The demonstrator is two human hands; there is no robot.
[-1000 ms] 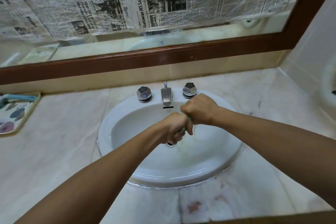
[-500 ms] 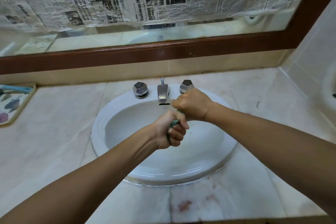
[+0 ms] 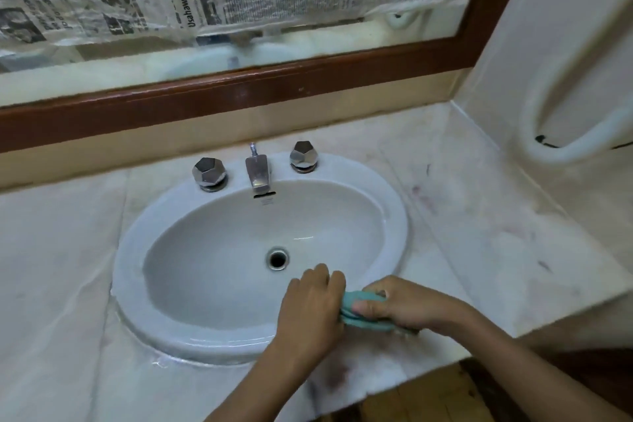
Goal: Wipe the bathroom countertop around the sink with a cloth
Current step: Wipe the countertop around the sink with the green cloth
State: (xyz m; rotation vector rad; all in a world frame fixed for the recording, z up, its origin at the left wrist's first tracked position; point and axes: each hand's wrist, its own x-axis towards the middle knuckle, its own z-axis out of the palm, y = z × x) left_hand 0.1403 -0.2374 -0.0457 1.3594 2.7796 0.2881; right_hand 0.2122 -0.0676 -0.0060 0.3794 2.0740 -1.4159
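A small teal cloth (image 3: pixel 359 317) is bunched between my two hands at the front right rim of the white oval sink (image 3: pixel 137 284). My right hand (image 3: pixel 407 305) grips the cloth from the right, thumb on top. My left hand (image 3: pixel 313 305) lies over the sink's front rim with its fingers curled against the cloth's left end; most of the cloth is hidden by both hands. The pale marble countertop (image 3: pixel 479 243) surrounds the sink and shows reddish and dark smudges on the right and front.
A chrome faucet (image 3: pixel 257 172) and two faceted chrome knobs (image 3: pixel 209 173) (image 3: pixel 304 156) stand at the sink's back. A brown-framed mirror (image 3: pixel 239 92) partly covered in newspaper runs behind. A white wall with a curved fixture (image 3: pixel 561 144) bounds the right. The counter's front edge is near my arms.
Both hands came down and back from over the basin below the faucet to the sink's front right rim. The cloth, squeezed tight between fists before, now shows more between them.
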